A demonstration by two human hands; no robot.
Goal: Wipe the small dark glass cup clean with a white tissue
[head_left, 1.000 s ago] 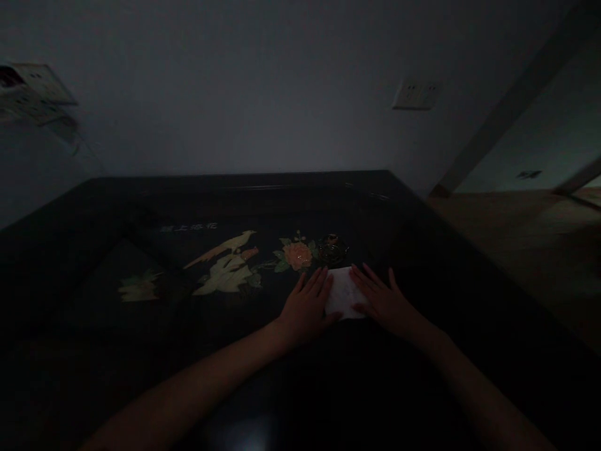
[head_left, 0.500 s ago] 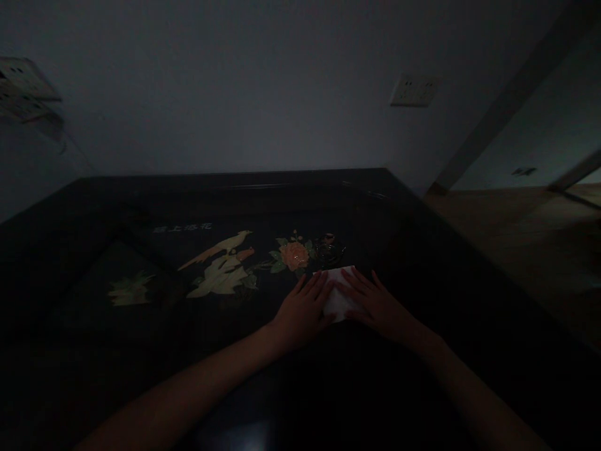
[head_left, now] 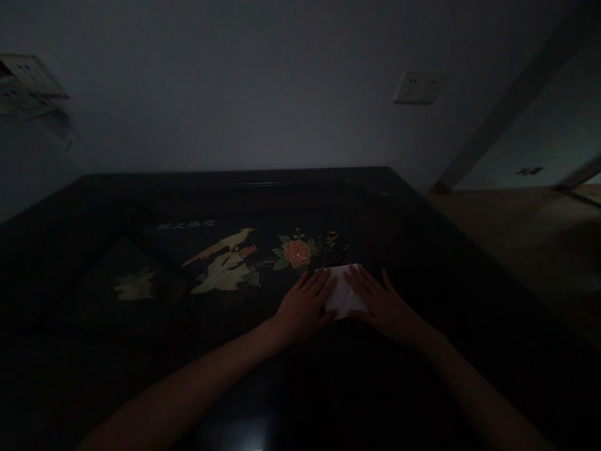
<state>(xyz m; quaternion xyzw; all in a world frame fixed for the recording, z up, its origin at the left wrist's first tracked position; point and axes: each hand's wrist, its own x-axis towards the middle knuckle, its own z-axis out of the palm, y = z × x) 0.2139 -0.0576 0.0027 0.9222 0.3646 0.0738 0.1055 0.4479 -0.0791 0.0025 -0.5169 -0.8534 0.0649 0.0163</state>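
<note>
A small white sheet, a folded tissue or paper [head_left: 342,299], lies flat on the dark glossy tabletop [head_left: 300,382]. My left hand [head_left: 306,307] rests on its left edge with fingers stretched out. From the other side, my right hand [head_left: 382,307] lies over the right edge, its fingers spread flat as well. Neither hand grips the sheet, and its middle shows between them. Just beyond the fingertips, the tabletop carries a decoration of a pink flower [head_left: 297,254] with leaves and a dark shiny round shape [head_left: 332,246].
Farther left on the tabletop are a bird figure [head_left: 220,244], pale leaf shapes and some written characters [head_left: 186,225]. A wall with sockets [head_left: 419,88] stands behind the table. Wooden floor [head_left: 498,213] shows past the right edge. The room is very dim.
My right hand has slid slightly right, so more of the white sheet shows between the hands. The whole view has shifted a little; both hands stay flat on the sheet.
</note>
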